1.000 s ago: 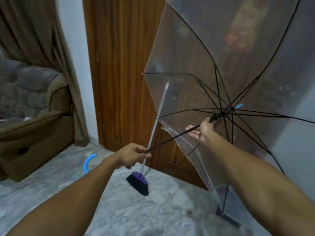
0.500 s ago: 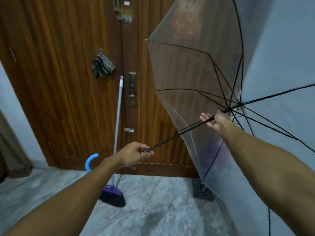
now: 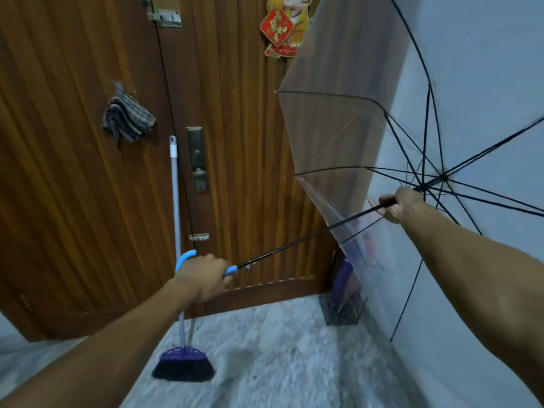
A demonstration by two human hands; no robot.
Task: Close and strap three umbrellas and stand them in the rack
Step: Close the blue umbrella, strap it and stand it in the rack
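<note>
While the left hand grips its blue handle, right-hand fingers clasp the open umbrella's shaft, pointing up-right.

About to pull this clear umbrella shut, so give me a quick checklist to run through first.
1. Left hand grips the blue handle: ok.
2. Right hand on the shaft near the runner: ok.
3. Canopy still fully open: not ok.
4. Canopy clear of the broom: ok.
5. Room free in the rack: cannot tell.
6. Strap located: cannot tell.
</note>
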